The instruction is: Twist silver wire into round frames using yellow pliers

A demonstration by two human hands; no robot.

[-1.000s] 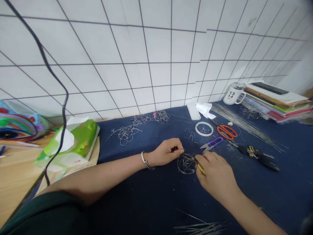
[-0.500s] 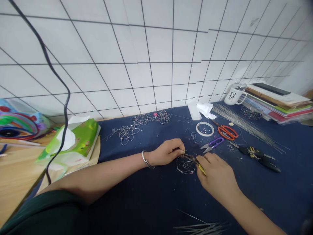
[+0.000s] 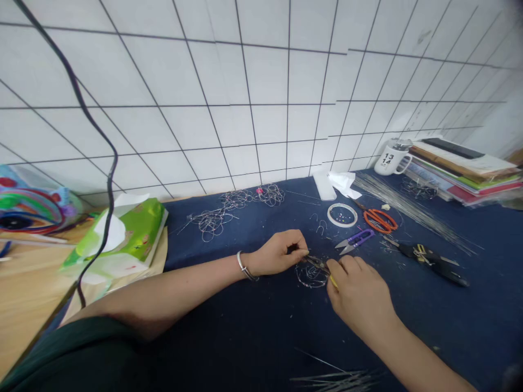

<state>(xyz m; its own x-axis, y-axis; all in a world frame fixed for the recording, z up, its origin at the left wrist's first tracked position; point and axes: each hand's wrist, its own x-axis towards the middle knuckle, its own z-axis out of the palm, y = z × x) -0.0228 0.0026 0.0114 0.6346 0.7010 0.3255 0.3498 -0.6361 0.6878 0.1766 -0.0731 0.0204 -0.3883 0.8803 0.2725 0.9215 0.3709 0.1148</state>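
Note:
Near the middle of the dark blue cloth, my right hand is closed round a pair of pliers with yellow handles, their jaws pointing left. My left hand, with a silver bangle at the wrist, pinches thin wire at the tip of the jaws. Just below the pliers hangs or lies a round wire ornament of thin loops with tiny pinkish beads; I cannot tell whether it touches the cloth. What lies between my left fingertips is mostly hidden.
Purple thread snips, orange-handled scissors, a white ring dish with beads and black-handled pliers lie right. Wire ornaments lie at back left, long wires at back right. Tissues stand left, a mug far right.
The pliers and my right hand have shifted slightly to the left and turned a little. The wire ornament has tilted and looks flatter. My left hand keeps its pinch.

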